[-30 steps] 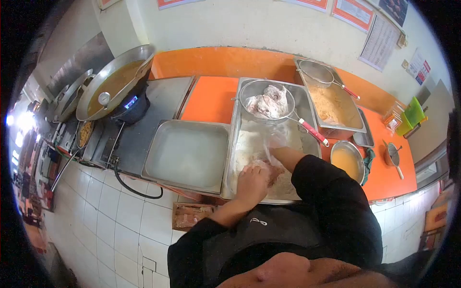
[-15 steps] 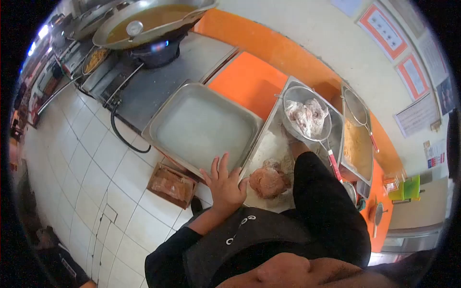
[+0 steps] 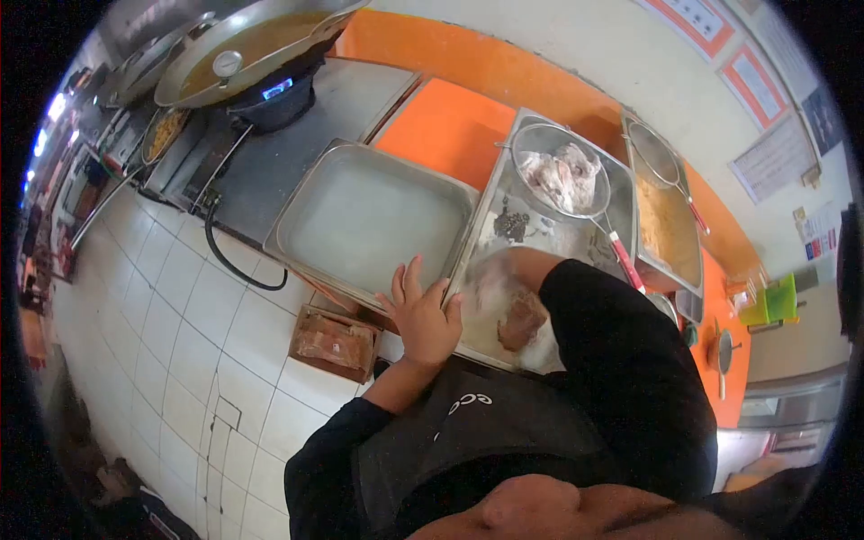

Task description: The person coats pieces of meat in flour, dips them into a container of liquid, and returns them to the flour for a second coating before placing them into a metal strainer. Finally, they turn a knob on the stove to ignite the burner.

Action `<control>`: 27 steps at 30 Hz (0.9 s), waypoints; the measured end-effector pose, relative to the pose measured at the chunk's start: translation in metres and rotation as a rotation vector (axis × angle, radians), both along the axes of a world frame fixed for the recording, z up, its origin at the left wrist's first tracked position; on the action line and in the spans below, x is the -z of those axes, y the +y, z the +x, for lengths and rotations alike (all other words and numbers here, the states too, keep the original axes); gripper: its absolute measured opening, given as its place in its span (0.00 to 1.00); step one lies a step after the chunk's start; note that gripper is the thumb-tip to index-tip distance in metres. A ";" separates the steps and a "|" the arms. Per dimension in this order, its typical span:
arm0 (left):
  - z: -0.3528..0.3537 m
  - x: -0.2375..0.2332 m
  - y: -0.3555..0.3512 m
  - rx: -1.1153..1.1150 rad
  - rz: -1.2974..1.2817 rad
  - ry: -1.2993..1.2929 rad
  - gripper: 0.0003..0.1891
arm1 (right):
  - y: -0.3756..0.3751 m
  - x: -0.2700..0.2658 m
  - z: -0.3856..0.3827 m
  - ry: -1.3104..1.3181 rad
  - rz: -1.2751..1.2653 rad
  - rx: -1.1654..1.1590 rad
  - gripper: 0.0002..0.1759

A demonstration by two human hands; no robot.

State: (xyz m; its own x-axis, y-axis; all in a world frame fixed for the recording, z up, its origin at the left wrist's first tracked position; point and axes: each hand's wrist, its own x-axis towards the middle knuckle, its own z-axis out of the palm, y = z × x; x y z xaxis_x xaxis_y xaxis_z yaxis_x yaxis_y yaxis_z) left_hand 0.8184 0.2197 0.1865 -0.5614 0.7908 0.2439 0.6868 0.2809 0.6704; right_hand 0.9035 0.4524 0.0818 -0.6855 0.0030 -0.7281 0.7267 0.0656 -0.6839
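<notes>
My left hand (image 3: 428, 326) rests on the near rim of a metal pan (image 3: 290, 202) of cloudy liquid, its fingers spread and nothing in them. Inside the metal tray of white flour (image 3: 481, 333) beside it, my right hand (image 3: 506, 274) is smeared by motion and its fingers cannot be made out. Close to that hand lies a brownish piece of meat (image 3: 522, 319), partly dusted with flour. A wire strainer (image 3: 601, 216) with a red handle sits across the flour tray's far part, holding flour-coated meat pieces (image 3: 562, 175).
A wok (image 3: 193, 67) of oil with a round thermometer stands over a lit burner at the upper left. To the right, a second strainer (image 3: 655, 153) lies over a tray of yellowish crumbs (image 3: 657, 220). A box (image 3: 333, 344) is on the floor below the pan.
My right hand has come from under the strainer toward me, nearer the meat, uncovering the tray's metal bottom there. My left hand stays at the pan's rim. The whole view has shifted slightly.
</notes>
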 end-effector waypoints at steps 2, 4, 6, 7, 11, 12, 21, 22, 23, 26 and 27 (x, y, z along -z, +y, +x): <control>0.000 0.001 0.000 0.002 0.021 0.022 0.15 | -0.028 0.005 -0.014 -0.048 0.187 -0.294 0.19; 0.001 0.000 -0.001 -0.026 -0.008 0.034 0.15 | -0.048 -0.004 -0.016 -0.054 0.376 -0.570 0.20; 0.001 0.000 -0.001 -0.009 -0.016 0.031 0.14 | -0.059 -0.031 -0.008 -0.082 0.549 -0.839 0.22; 0.001 0.001 -0.001 -0.010 -0.023 0.022 0.14 | -0.059 -0.053 -0.001 -0.109 0.641 -0.981 0.23; 0.000 0.003 -0.001 -0.002 -0.018 0.023 0.14 | -0.072 -0.118 0.050 -0.126 1.098 -1.494 0.27; 0.001 0.003 0.000 -0.005 -0.006 0.034 0.14 | -0.085 -0.109 0.070 -0.020 1.214 -1.409 0.28; -0.003 0.003 0.000 -0.001 -0.003 0.090 0.14 | -0.078 -0.081 0.062 0.032 1.323 -0.839 0.18; -0.004 0.002 0.000 0.004 -0.017 0.087 0.14 | -0.063 -0.051 0.069 0.038 1.324 -0.836 0.18; -0.004 0.001 0.000 0.003 -0.017 0.091 0.14 | -0.041 -0.008 0.084 0.405 0.820 -0.310 0.21; -0.003 0.003 0.002 -0.007 -0.005 0.087 0.14 | -0.038 -0.076 0.089 0.696 0.638 -0.115 0.23; -0.003 0.002 0.002 -0.013 -0.017 0.081 0.14 | -0.044 -0.108 0.089 0.657 0.999 -0.440 0.21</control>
